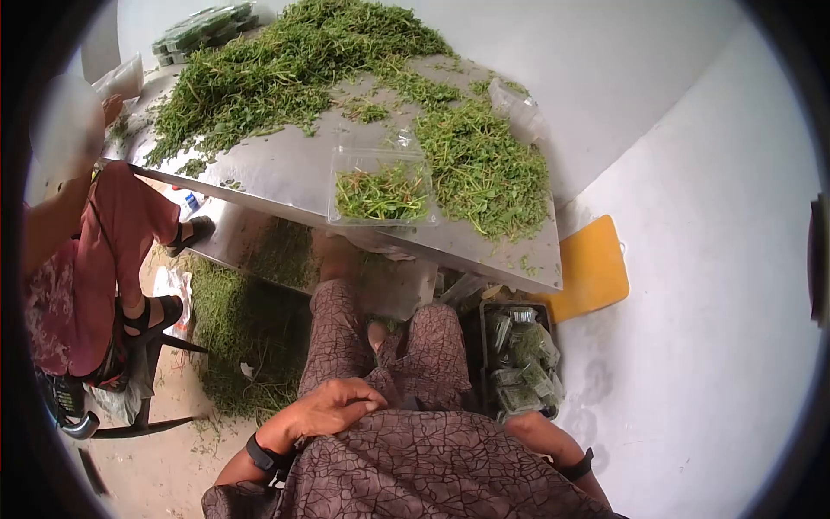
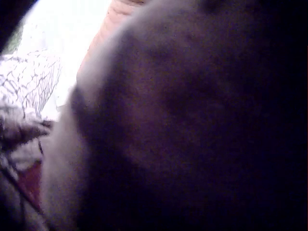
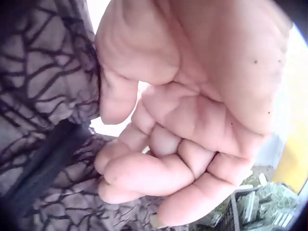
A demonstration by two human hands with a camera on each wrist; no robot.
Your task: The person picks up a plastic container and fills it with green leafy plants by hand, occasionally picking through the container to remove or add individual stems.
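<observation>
My left hand [image 1: 337, 406] rests on the patterned clothing [image 1: 424, 450] at my lap, its fingers loosely bent and nothing seen in them. The left wrist view is mostly dark, filled by a blurred close surface. At my other side, the right hand [image 3: 187, 110] hangs by the patterned cloth, palm in view, fingers loosely curled around nothing; in the head view its fingers are hidden behind the clothing. In front of me, a clear plastic box [image 1: 380, 201] of cut green stems sits at the table's near edge, apart from both hands.
Heaps of greens [image 1: 285, 78] cover much of the metal table [image 1: 268, 169]. Packed boxes [image 1: 207, 30] stack at the back left. A crate [image 1: 488, 346] of packed greens stands by my right leg, near a yellow board [image 1: 592, 268]. Another person [image 1: 130, 216] sits at left.
</observation>
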